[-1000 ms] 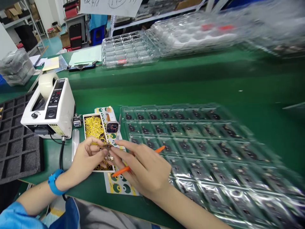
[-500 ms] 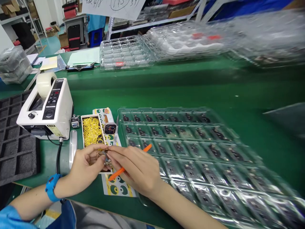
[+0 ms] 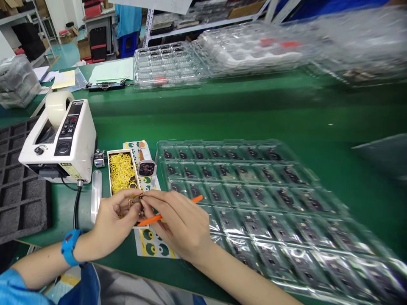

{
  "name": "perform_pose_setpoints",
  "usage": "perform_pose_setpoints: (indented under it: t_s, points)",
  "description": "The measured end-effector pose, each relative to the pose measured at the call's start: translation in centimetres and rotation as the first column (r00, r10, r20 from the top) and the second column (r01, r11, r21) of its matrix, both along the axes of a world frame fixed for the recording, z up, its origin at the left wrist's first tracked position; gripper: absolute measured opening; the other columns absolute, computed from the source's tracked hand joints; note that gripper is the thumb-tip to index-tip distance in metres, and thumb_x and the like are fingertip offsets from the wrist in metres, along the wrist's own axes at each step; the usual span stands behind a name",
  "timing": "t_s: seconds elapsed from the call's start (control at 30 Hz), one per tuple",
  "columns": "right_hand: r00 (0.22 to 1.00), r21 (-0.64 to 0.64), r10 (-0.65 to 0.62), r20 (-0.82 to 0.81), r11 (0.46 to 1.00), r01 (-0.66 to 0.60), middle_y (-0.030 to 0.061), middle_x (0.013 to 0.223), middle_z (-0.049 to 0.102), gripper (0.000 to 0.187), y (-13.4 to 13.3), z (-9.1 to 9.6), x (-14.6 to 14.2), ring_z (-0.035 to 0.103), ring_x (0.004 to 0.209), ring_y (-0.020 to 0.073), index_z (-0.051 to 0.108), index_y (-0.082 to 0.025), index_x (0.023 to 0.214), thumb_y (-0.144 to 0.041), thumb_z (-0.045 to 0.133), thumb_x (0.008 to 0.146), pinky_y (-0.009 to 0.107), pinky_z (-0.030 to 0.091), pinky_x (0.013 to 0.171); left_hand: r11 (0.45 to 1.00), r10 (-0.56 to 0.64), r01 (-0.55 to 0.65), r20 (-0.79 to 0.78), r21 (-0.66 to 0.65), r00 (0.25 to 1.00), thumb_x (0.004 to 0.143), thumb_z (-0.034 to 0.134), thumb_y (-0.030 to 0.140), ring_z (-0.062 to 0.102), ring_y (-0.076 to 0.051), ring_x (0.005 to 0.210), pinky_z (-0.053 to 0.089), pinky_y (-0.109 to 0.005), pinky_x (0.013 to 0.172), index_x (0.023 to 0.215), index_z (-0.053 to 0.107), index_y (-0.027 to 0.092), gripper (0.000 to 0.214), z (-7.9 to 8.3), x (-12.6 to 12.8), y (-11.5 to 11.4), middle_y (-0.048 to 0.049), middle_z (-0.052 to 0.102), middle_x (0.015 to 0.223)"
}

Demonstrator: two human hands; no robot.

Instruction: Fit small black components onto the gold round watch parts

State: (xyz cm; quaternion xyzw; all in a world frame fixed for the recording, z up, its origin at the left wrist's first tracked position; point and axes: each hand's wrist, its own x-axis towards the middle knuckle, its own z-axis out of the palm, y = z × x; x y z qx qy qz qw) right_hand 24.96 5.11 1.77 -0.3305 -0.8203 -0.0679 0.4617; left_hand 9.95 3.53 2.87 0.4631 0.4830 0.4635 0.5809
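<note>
My left hand [image 3: 111, 224] is closed in a pinch on a small part [image 3: 141, 197] with coppery, metallic bits, mostly hidden by the fingers. Thumb and fingertips of my right hand [image 3: 184, 226] meet at the same part. A slim orange stick [image 3: 150, 220] is tucked in the right hand, its ends poking out at both sides; its kind is unclear. Just beyond the hands stands a small white box [image 3: 110, 176] of yellow rings [image 3: 121, 169]. A sticker sheet [image 3: 155, 249] lies partly under the box and hands. Right of the hands spreads a clear compartment tray [image 3: 219, 143] of small dark parts.
A smartwatch [image 3: 146, 168] stands beside the box. At left are a white tape dispenser [image 3: 71, 131] with its cable and a black foam tray [image 3: 25, 199]. Along the back are a clipboard [image 3: 110, 73] and stacked clear trays [image 3: 165, 67]. A clear strip [image 3: 96, 195] lies near the box.
The orange stick has swung a little, its lower left end now higher and closer to the left hand. Both hands keep their pinch on the small part. The view has shifted slightly.
</note>
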Motion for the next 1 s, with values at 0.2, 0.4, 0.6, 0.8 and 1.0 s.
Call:
perform_pose_setpoints:
  t_s: [0.2,0.4,0.6,0.8,1.0]
  points:
    - [1.0,-0.044,-0.013,-0.011,0.999,0.012,0.0102,0.082,0.069,0.007,0.0,-0.1,0.1,0.063,0.069,0.019,0.054,-0.014,0.093,-0.008,0.053,0.09,0.03,0.05,0.059,0.998,-0.01,0.014,0.047,-0.068,0.999,0.073,0.069,0.02,0.058,-0.01,0.055,0.049,-0.02,0.055,0.091,0.061,0.016,0.02,0.2,0.0,0.4,0.0014,0.066,0.063]
    - [0.961,-0.452,0.103,-0.258,0.866,-0.214,0.0022,0.079,0.059,0.008,0.2,1.0,1.3,0.051,0.057,0.0114,0.052,-0.02,0.099,-0.021,0.045,0.096,0.023,0.043,0.049,0.993,-0.003,0.009,0.045,-0.121,0.999,0.066,0.075,0.022,0.045,-0.005,0.049,0.036,-0.017,0.048,0.073,0.058,0.015,0.019,0.7,-0.6,1.6,0.0064,0.054,0.054]
    - [0.929,-0.619,0.284,-0.236,0.693,-0.369,0.0018,0.08,0.059,0.014,0.4,1.1,1.7,0.055,0.066,0.0128,0.05,-0.022,0.092,-0.015,0.038,0.096,0.024,0.045,0.057,0.967,-0.157,0.172,0.094,-0.186,0.983,0.067,0.073,0.025,0.058,-0.01,0.051,0.045,-0.02,0.049,0.075,0.057,0.016,0.02,1.0,-0.8,1.6,0.0026,0.06,0.058]
    - [0.949,-0.671,0.216,-0.229,0.672,-0.314,-0.0046,0.062,0.048,0.016,-0.5,0.3,0.8,0.044,0.05,0.0108,0.043,-0.022,0.083,-0.017,0.035,0.097,0.022,0.035,0.048,0.961,-0.171,0.181,0.065,-0.211,0.983,0.066,0.07,0.021,0.051,-0.007,0.037,0.037,-0.015,0.037,0.074,0.054,0.017,0.018,1.2,-0.6,1.2,0.0074,0.052,0.049]
    - [0.933,-0.721,0.243,-0.264,0.593,-0.359,-0.0041,0.063,0.049,0.021,-0.1,1.1,1.4,0.045,0.052,0.0107,0.045,-0.022,0.081,-0.022,0.034,0.099,0.022,0.036,0.049,0.973,-0.147,0.163,0.107,-0.162,0.983,0.067,0.077,0.028,0.051,-0.005,0.043,0.043,-0.017,0.044,0.075,0.059,0.015,0.024,1.3,-0.7,1.4,0.0046,0.055,0.062]
